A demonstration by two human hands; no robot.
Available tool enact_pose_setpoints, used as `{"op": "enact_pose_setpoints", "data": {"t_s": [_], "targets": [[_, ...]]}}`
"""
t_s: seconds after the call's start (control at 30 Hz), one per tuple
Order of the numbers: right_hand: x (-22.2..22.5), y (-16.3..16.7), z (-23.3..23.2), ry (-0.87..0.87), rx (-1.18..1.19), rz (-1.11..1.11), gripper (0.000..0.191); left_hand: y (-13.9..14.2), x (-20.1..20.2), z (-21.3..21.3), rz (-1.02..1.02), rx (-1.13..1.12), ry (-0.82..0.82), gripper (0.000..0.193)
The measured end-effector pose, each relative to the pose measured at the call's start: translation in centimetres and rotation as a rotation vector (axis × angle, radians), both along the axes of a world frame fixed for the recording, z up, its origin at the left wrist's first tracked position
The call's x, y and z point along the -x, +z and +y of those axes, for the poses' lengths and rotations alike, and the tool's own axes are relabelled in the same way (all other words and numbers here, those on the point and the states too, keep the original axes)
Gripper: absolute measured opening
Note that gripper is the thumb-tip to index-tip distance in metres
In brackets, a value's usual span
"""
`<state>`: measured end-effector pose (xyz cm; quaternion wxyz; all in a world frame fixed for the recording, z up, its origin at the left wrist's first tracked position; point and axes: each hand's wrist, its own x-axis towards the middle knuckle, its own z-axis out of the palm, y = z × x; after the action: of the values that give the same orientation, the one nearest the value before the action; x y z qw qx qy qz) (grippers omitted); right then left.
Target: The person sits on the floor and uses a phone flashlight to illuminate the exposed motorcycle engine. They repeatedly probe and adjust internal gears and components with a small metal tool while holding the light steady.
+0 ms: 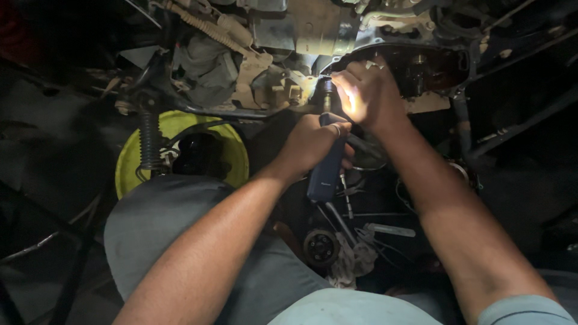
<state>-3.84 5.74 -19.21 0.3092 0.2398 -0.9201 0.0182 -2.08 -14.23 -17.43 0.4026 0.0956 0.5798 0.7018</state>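
My left hand (310,143) grips a dark blue tool handle (325,174), its head pointing up toward the grimy metal engine block (313,36). Just above it, my right hand (370,93) is closed around the tool's upper end, brightly lit by a lamp. Whatever lies under the right fingers is hidden. To the right of that hand sits an open engine casing (430,69) with gears inside.
A yellow-green basin (238,153) with dark contents stands at left, behind a ribbed black hose (147,141). On the dark floor lie a round bearing (320,247), a rag (355,262) and several loose tools (388,230). My grey-trousered knee (162,222) fills the lower left.
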Motion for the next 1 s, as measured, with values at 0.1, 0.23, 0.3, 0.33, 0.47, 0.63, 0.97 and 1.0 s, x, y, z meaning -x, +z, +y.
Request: {"op": "enact_pose_setpoints", "data": {"t_s": [0.1, 0.23, 0.3, 0.33, 0.47, 0.63, 0.97, 1.0], "targets": [[0.2, -0.1, 0.1, -0.017, 0.072, -0.045, 0.005, -0.1, 0.0, 0.2, -0.001, -0.037, 0.021, 0.025], [0.3, -0.1, 0.0, -0.020, 0.009, -0.045, 0.009, 0.0, 0.0, 0.3, -0.010, -0.027, 0.004, 0.025], [0.2, 0.0, -0.3, -0.034, 0.014, -0.071, 0.014, 0.0, 0.1, 0.4, 0.001, -0.034, 0.000, 0.027], [0.2, 0.1, -0.4, -0.042, 0.024, -0.042, 0.013, 0.0, 0.1, 0.3, -0.002, -0.007, 0.002, 0.026], [0.0, 0.0, -0.8, -0.038, 0.025, -0.022, 0.014, -0.4, 0.3, 0.2, 0.025, -0.010, 0.019, 0.025], [-0.1, -0.1, -0.8, -0.027, 0.060, 0.040, 0.016, -1.0, 0.5, 0.3, 0.008, -0.029, 0.014, 0.024], [0.4, 0.5, -0.5, -0.014, 0.013, -0.021, 0.006, -0.5, 0.0, 0.4, -0.004, -0.019, 0.008, 0.026], [0.3, 0.4, -0.6, -0.014, 0.041, -0.007, 0.003, -0.4, 0.1, 0.5, -0.018, -0.018, 0.014, 0.027]]}}
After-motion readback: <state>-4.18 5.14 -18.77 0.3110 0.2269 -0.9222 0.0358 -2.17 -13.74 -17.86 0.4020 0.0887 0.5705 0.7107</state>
